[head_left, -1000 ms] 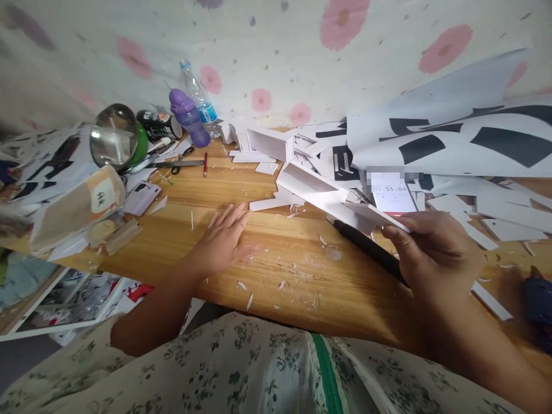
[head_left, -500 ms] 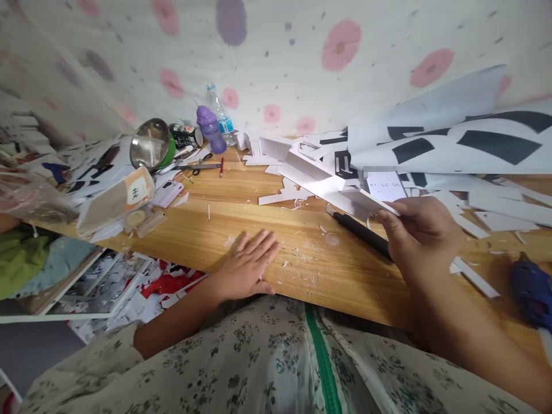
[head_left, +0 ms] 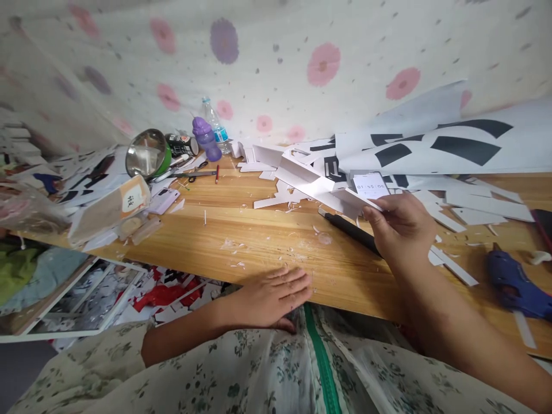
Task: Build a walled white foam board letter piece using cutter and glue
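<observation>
My right hand (head_left: 399, 227) pinches the near end of a folded white board strip (head_left: 313, 183), whose far end reaches back among white offcuts. Under that strip, a black-handled cutter (head_left: 351, 230) lies slantwise on the wooden table (head_left: 259, 236). Behind my fingers a phone showing a timer (head_left: 370, 187) rests against the paper. My left hand (head_left: 276, 293) lies flat at the table's front edge, fingers stretched out and holding nothing. Small white scraps (head_left: 297, 257) are scattered just beyond its fingertips.
A blue glue gun (head_left: 515, 284) lies at the right. At back left stand a metal bowl (head_left: 146, 152), a purple bottle (head_left: 207, 138) and a clear water bottle (head_left: 218, 123), with scissors (head_left: 198, 174) before them. Black-patterned white sheets (head_left: 431, 152) lie behind the right hand.
My left hand has slid right and toward me, to the table's front edge. My right hand keeps its grip on the white board strip. The view has shifted slightly.
</observation>
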Tool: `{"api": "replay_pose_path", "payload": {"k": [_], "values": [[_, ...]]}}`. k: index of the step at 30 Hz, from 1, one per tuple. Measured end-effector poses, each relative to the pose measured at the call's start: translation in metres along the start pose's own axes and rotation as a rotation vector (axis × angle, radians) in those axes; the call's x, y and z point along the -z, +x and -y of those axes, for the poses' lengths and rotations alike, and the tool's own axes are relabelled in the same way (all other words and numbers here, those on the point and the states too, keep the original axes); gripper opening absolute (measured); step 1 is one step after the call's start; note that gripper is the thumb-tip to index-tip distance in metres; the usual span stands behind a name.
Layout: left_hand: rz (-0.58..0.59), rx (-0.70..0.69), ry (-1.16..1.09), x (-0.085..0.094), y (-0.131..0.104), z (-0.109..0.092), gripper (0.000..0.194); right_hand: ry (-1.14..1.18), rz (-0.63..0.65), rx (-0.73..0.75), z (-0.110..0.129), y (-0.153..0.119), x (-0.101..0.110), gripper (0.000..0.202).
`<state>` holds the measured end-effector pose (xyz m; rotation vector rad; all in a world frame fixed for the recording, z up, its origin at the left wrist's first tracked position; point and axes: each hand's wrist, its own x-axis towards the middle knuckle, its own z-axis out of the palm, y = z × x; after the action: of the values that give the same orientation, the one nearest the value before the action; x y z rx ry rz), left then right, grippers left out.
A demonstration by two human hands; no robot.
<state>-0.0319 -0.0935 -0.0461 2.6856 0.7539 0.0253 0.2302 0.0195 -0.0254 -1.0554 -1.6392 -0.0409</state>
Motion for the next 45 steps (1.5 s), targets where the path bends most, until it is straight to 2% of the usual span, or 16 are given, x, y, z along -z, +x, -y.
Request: {"api": "replay_pose_path", "payload": {"k": [2, 3, 5, 7, 8, 9, 11, 13, 15, 17, 21, 24, 33, 39, 42, 45], "values": [[0.001, -0.073, -0.246, 0.009, -0.002, -0.006, 0.054, -0.009, 0.003, 0.02, 0.0, 0.0, 0.0, 0.006], [-0.048, -0.075, -0.35, 0.014, -0.004, -0.006, 0.048, -0.014, 0.0, 0.029, 0.0, 0.0, 0.0, 0.005], [-0.257, 0.036, -0.417, 0.023, -0.011, 0.006, 0.04, -0.014, -0.018, 0.039, 0.0, 0.001, 0.0, 0.006], [-0.515, 0.291, -0.249, 0.031, -0.023, 0.035, 0.037, -0.003, -0.047, 0.045, 0.001, 0.003, 0.0, 0.007], [-0.6, 0.465, -0.103, 0.034, -0.032, 0.054, 0.038, 0.002, -0.052, 0.05, 0.001, 0.003, 0.0, 0.007], [-0.63, 0.653, 0.046, 0.037, -0.042, 0.075, 0.042, 0.006, -0.055, 0.055, 0.002, 0.004, 0.0, 0.008], [-0.529, 1.025, 0.277, 0.04, -0.062, 0.115, 0.051, 0.008, -0.047, 0.064, 0.002, 0.004, 0.001, 0.008], [-0.488, 1.117, 0.309, 0.039, -0.081, 0.141, 0.053, 0.003, -0.033, 0.07, 0.002, 0.004, 0.001, 0.006], [-0.436, 1.136, 0.308, 0.036, -0.093, 0.153, 0.05, -0.001, -0.014, 0.068, 0.002, 0.004, 0.001, 0.005], [-0.38, 1.126, 0.299, 0.031, -0.099, 0.155, 0.05, -0.002, -0.004, 0.063, 0.001, 0.003, 0.001, 0.005], [-0.3, 1.08, 0.284, 0.026, -0.098, 0.156, 0.055, -0.003, 0.0, 0.056, 0.0, 0.003, 0.0, 0.005], [-0.259, 1.031, 0.271, 0.029, -0.093, 0.165, 0.056, -0.012, 0.022, 0.059, 0.0, 0.003, 0.0, 0.008], [-0.142, 0.91, 0.281, 0.062, -0.08, 0.203, 0.052, -0.018, 0.007, 0.11, 0.001, 0.005, 0.002, 0.014], [-0.14, 1.043, 0.353, 0.091, -0.092, 0.24, 0.053, 0.006, 0.028, 0.126, -0.003, 0.004, 0.003, 0.014], [-0.181, 1.063, 0.401, 0.095, -0.076, 0.235, 0.053, 0.008, 0.058, 0.119, -0.003, 0.004, 0.004, 0.015], [-0.127, 0.901, 0.376, 0.084, -0.044, 0.21, 0.053, 0.026, 0.072, 0.122, -0.002, 0.005, 0.004, 0.018]]}}
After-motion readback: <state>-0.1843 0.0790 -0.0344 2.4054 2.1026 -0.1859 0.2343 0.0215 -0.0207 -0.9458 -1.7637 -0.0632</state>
